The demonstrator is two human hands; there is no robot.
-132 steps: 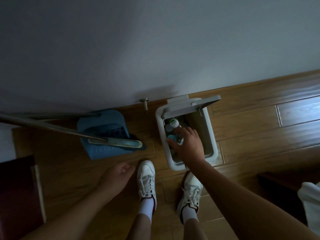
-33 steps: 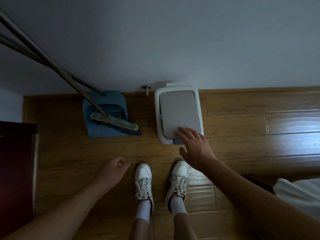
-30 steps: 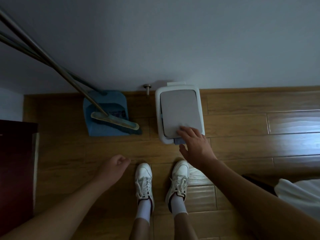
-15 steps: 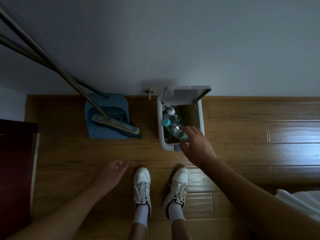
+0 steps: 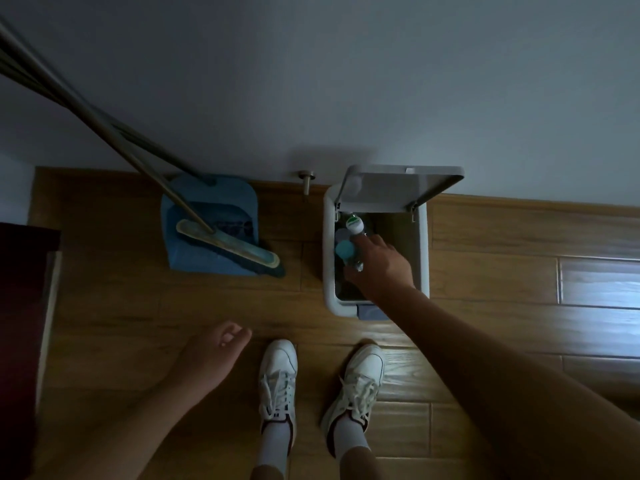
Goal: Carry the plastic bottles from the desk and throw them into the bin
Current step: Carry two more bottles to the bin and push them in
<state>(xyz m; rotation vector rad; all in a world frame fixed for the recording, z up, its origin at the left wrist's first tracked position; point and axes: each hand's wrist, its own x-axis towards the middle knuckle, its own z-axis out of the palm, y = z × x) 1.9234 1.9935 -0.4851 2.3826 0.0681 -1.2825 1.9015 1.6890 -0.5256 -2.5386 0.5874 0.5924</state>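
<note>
Right grip (image 5: 381,268) holds teal-capped bottle (image 5: 346,251) inside bin (image 5: 329,275).

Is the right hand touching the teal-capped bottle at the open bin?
Touching. The head view shows the right hand with fingers and thumb curled round the teal-capped bottle, inside the mouth of the bin.

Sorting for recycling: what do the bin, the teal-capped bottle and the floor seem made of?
Bin: matte white plastic by its look, with a moulded rounded rim. Teal-capped bottle: clear plastic, glinting where light catches its body. Floor: glossy wood or wood-look planks, with grain and seams; which one is unclear.
</note>
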